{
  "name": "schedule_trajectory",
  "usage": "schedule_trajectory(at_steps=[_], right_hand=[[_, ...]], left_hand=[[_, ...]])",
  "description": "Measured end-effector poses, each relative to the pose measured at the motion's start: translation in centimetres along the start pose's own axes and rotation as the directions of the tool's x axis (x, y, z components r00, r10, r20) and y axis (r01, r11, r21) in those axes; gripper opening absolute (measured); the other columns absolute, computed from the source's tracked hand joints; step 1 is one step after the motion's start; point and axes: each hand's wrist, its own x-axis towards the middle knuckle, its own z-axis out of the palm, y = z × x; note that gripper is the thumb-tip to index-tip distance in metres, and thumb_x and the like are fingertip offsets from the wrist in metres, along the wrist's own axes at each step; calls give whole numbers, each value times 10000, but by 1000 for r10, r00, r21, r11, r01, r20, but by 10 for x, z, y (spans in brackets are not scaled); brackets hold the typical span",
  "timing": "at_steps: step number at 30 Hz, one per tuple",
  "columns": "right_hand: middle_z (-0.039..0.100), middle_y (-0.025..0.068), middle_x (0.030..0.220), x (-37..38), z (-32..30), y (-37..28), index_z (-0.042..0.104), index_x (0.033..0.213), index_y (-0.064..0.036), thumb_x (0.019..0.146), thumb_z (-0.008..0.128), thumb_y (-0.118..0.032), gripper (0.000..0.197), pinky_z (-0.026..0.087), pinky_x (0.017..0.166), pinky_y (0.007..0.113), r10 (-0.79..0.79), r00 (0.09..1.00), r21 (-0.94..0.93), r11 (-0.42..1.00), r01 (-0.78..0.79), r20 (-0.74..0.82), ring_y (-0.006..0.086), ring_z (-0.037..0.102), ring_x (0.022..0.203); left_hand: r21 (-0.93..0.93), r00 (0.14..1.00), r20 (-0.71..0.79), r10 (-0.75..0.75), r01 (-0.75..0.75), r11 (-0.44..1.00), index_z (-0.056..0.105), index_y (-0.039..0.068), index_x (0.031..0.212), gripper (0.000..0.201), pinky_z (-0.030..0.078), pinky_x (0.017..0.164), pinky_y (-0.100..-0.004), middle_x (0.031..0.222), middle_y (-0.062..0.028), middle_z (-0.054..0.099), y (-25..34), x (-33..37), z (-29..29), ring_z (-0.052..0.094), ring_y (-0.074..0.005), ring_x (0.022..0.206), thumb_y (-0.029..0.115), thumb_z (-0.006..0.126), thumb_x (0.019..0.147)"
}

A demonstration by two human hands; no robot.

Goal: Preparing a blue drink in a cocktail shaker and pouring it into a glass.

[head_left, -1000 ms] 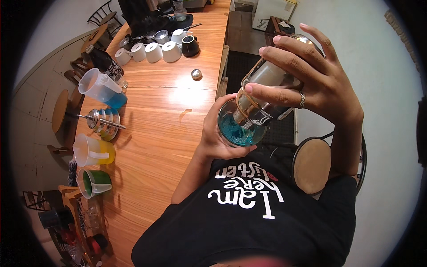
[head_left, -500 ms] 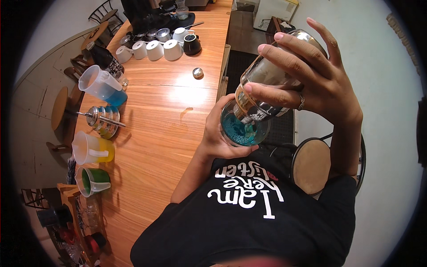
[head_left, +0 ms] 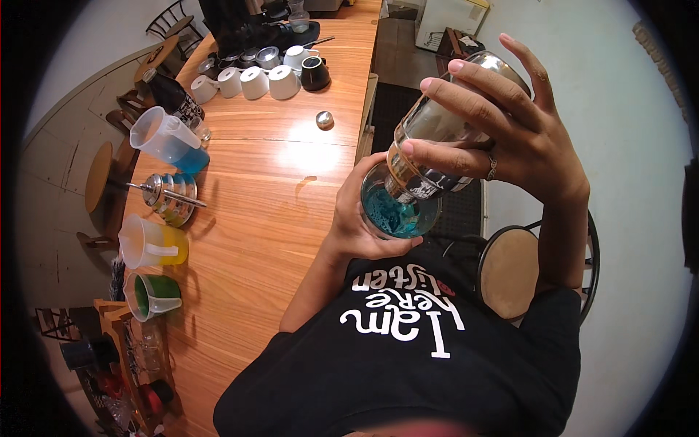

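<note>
My left hand is wrapped round a clear drinking glass with teal liquid in it. Several clear lumps that look like ice show in the liquid. Above the glass, my right hand grips a shiny metal cocktail shaker, tilted with its strainer end down at the glass's mouth. Whether the shaker touches the rim I cannot tell. Its small, rounded metal cap lies apart on the wooden table.
Along the table's left edge stand jugs of blue, yellow and green liquid, a jigger stand and a dark bottle. White cups and a black cup line the far end. A round stool is at right.
My right hand and the shaker have shifted very slightly, the shaker still tipped over the glass. My left hand keeps the glass in nearly the same place.
</note>
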Motion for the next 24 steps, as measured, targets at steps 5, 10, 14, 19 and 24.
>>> schedule_trajectory(at_steps=[5, 10, 14, 19, 24], right_hand=[[591, -109, 1347, -2, 0, -1, 558, 1252, -616, 654, 813, -337, 707, 341, 1200, 546, 9, 1000, 66, 998, -10, 7, 161, 530, 1288], [600, -98, 1339, -3, -1, 0, 570, 1244, -603, 650, 809, -354, 687, 341, 1198, 546, 23, 1000, 91, 996, -22, -8, 162, 535, 1281], [604, -90, 1339, -2, -4, 0, 583, 1236, -588, 638, 804, -374, 672, 340, 1199, 541, 17, 1000, 83, 996, -16, -11, 171, 536, 1281], [607, -81, 1345, -1, -14, 6, 600, 1226, -574, 629, 789, -412, 647, 347, 1198, 524, 34, 999, 94, 995, -32, -24, 183, 536, 1284], [645, 53, 1308, -11, -10, 11, 652, 1269, -368, 671, 878, -259, 648, 444, 1100, 479, 143, 987, 134, 982, -132, -74, 267, 620, 1185]], left_hand=[[-11, 997, -83, 3, -4, 1000, 411, -60, 1411, 1057, 508, 980, -345, 1249, -164, 604, 1, 1, 4, 631, -237, 1136, 209, 944, 539], [-90, 997, -71, -10, 3, 996, 411, -50, 1415, 1048, 507, 983, -341, 1252, -154, 604, 3, 4, 5, 625, -226, 1141, 170, 938, 536], [-59, 997, -70, 9, -13, 998, 414, -47, 1415, 1044, 508, 982, -340, 1250, -151, 605, 4, 4, 4, 625, -223, 1137, 170, 937, 538], [-46, 995, -96, -2, -3, 999, 421, -40, 1417, 1041, 515, 956, -341, 1191, -138, 629, 2, 4, 5, 638, -220, 1098, 200, 939, 547], [4, 992, -126, 31, -30, 1000, 420, -46, 1419, 1051, 524, 924, -324, 1143, -124, 630, 2, 2, 2, 643, -202, 1023, 217, 943, 546]])
